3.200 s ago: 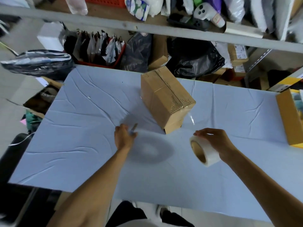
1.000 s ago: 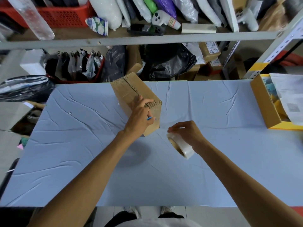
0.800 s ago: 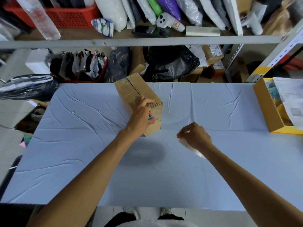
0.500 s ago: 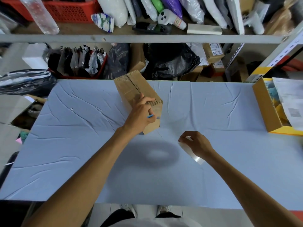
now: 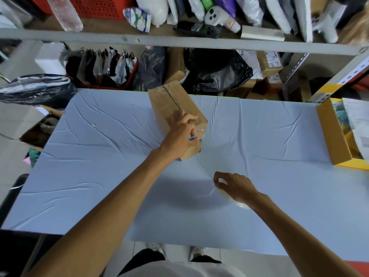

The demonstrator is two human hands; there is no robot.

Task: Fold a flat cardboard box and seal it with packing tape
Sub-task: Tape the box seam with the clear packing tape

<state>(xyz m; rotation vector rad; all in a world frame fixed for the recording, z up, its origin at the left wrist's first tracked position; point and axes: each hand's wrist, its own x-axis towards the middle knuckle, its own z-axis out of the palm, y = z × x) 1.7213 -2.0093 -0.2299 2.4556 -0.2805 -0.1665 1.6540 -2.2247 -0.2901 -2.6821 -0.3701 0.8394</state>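
A folded brown cardboard box (image 5: 171, 102) stands at the back middle of the blue table (image 5: 99, 156), its top seam taped. My left hand (image 5: 179, 136) presses on the box's near end and grips a small blue-handled cutter (image 5: 194, 138) against that end. My right hand (image 5: 233, 186) is lower, near the table's front, closed on a roll of clear packing tape (image 5: 237, 202) that is mostly hidden under the hand. A thin clear strip of tape (image 5: 205, 168) stretches from the box's lower corner to the roll.
An open yellow-edged cardboard box (image 5: 335, 136) with papers sits at the table's right edge. Behind the table is a metal shelf (image 5: 179, 44) with bags, parcels and a red basket (image 5: 103, 84). Black bags lie at the left.
My right hand has pulled the tape roll toward me and down, drawing the strip out from the box. My left hand, earlier on the table, holds the box end with the cutter.
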